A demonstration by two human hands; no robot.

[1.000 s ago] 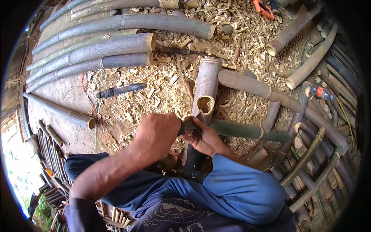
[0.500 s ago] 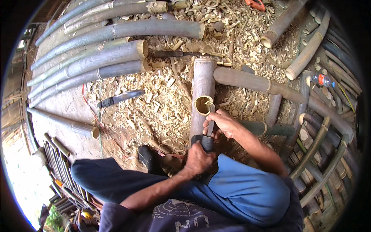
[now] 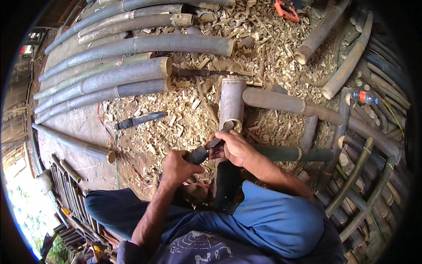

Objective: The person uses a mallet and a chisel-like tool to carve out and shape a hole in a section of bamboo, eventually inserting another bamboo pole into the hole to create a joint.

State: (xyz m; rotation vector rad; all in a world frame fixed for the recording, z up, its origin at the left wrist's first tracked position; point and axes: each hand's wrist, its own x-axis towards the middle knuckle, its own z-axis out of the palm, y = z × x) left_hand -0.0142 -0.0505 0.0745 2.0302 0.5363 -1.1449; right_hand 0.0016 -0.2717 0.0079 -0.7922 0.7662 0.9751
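Observation:
My left hand (image 3: 176, 168) is wrapped round the dark, wound handle (image 3: 197, 156) of a knife. The knife's blade (image 3: 214, 143) slants up to the right, and its tip reaches the rim of a round hole (image 3: 236, 124) cut in a thick bamboo pole (image 3: 231, 97). My right hand (image 3: 235, 148) pinches the blade close to the hole, thumb and fingers on the metal. Part of the hole is hidden behind the blade and fingers. From the pole, a bamboo crosspiece (image 3: 274, 97) runs off to the right.
A second knife (image 3: 140, 120) lies on the ground to the left among wood chips (image 3: 176, 119). Bamboo poles (image 3: 132, 71) lie at the far left. An orange-handled tool (image 3: 286, 11) is at the back. A plastic bottle (image 3: 364, 97) and stacked bamboo (image 3: 365, 176) are on the right.
My left hand has swung left and up with the handle, so the knife has gone from nearly upright to slanting. My right hand has shifted left and slightly down, still on the blade.

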